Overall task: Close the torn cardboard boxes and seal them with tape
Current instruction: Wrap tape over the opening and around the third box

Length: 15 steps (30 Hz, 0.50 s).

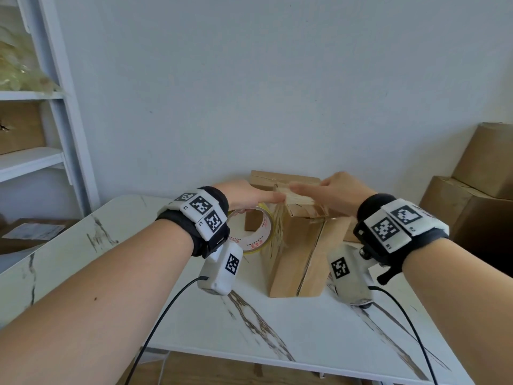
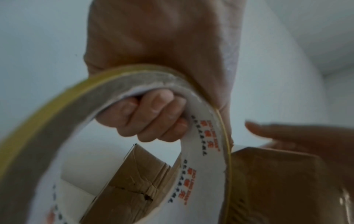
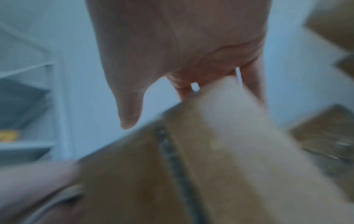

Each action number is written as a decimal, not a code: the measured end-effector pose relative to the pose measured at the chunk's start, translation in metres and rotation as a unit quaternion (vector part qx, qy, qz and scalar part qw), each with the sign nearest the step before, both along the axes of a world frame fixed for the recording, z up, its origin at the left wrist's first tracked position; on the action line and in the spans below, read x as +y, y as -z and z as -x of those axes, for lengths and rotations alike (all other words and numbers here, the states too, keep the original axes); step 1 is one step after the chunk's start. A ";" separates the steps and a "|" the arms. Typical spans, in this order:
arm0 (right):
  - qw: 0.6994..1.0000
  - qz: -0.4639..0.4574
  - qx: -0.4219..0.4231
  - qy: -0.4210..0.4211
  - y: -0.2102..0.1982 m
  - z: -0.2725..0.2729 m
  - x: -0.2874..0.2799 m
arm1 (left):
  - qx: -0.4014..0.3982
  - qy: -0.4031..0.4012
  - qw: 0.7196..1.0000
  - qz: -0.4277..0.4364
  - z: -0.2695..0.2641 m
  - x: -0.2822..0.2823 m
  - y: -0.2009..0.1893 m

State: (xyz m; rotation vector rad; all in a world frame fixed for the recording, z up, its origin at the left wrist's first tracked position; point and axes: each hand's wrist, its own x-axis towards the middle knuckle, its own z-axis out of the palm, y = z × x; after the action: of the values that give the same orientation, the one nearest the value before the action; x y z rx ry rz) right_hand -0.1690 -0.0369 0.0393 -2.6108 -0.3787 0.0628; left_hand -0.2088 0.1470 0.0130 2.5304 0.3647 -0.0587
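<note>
A brown cardboard box [image 1: 299, 251] stands on the marble table, its near face split by a vertical seam and its top crossed by clear tape. My left hand [image 1: 249, 197] grips a tape roll [image 1: 254, 232] at the box's left top corner; in the left wrist view its fingers [image 2: 151, 115] curl through the tape roll [image 2: 107, 103]. My right hand [image 1: 333, 190] lies flat on the box top, fingers straight, thumb reaching left toward my left hand. In the blurred right wrist view, the straight fingers [image 3: 250, 84] run past the box's [image 3: 201, 166] far edge.
A second cardboard box [image 1: 280, 179] stands behind the first near the wall. Stacked brown boxes [image 1: 472, 190] fill the right side. A white shelf unit [image 1: 36, 151] stands at the left. The table's [image 1: 249, 343] front edge is near.
</note>
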 end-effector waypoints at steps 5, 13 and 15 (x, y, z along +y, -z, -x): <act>0.993 0.105 0.027 -0.040 0.001 0.018 0.021 | -0.024 0.009 0.999 0.025 0.009 0.000 0.000; 0.977 -0.208 0.039 0.032 0.015 0.003 0.003 | -0.131 0.006 0.948 0.291 0.018 0.017 -0.025; 0.962 -0.264 0.054 0.041 0.027 0.001 0.002 | -0.120 0.014 0.952 0.280 0.018 0.016 -0.026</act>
State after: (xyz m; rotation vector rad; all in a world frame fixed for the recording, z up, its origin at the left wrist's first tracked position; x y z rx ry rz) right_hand -0.1702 -0.0351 0.0123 -2.0819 -0.2100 0.0659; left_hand -0.2271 0.1629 0.0390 1.9511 0.1804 0.1203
